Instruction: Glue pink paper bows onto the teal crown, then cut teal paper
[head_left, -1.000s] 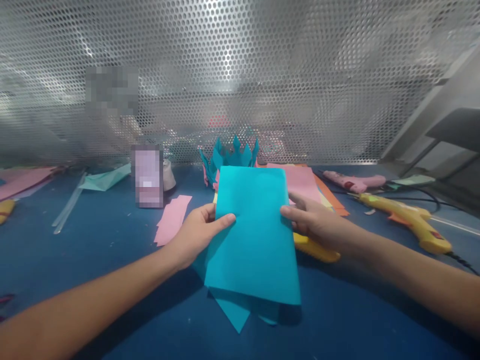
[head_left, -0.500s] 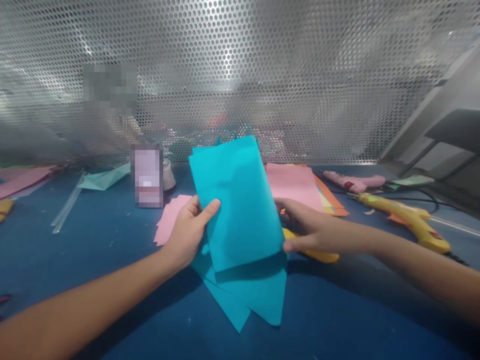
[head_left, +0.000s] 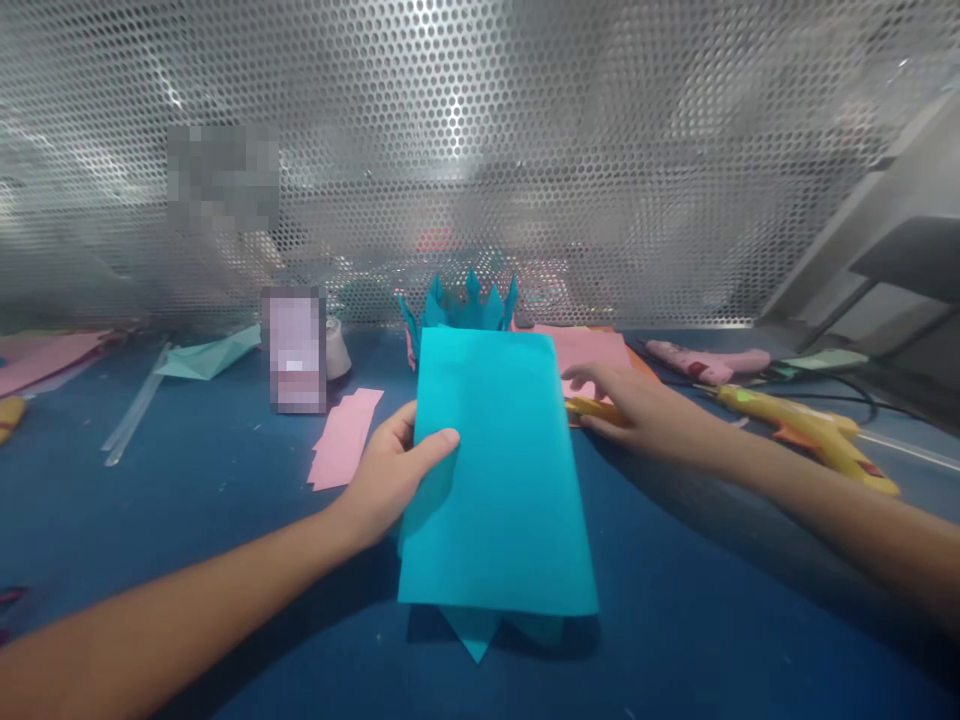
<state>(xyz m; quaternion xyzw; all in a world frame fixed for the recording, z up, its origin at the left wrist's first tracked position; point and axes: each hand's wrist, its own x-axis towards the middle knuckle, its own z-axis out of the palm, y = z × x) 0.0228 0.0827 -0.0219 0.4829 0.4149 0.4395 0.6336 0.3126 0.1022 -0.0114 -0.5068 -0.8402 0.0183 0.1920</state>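
My left hand (head_left: 394,465) pinches the left edge of a blue paper sheet (head_left: 499,470), thumb on its front face and fingers behind. The sheet is upright toward me, its lower part over more blue paper (head_left: 474,632) with pointed ends on the table. To its right, my right hand (head_left: 626,405) has thumb and fingers around a yellow tool (head_left: 598,409), which looks like a utility knife and is partly hidden. That hand is by a pink paper stack (head_left: 596,350). A blue paper crown (head_left: 472,300) with pointed tips stands behind the sheet.
Pink paper strips (head_left: 346,440) lie left of the sheet, near a phone (head_left: 294,350) and a white roll (head_left: 337,350). At right are a yellow glue gun (head_left: 810,430), a pink glue gun (head_left: 709,362) and cables. A perforated metal panel (head_left: 600,150) closes off the back.
The blue sheet has come down and straightened, showing the crown behind it. My right hand has moved away from the sheet's edge, up and back, with the yellow tool.
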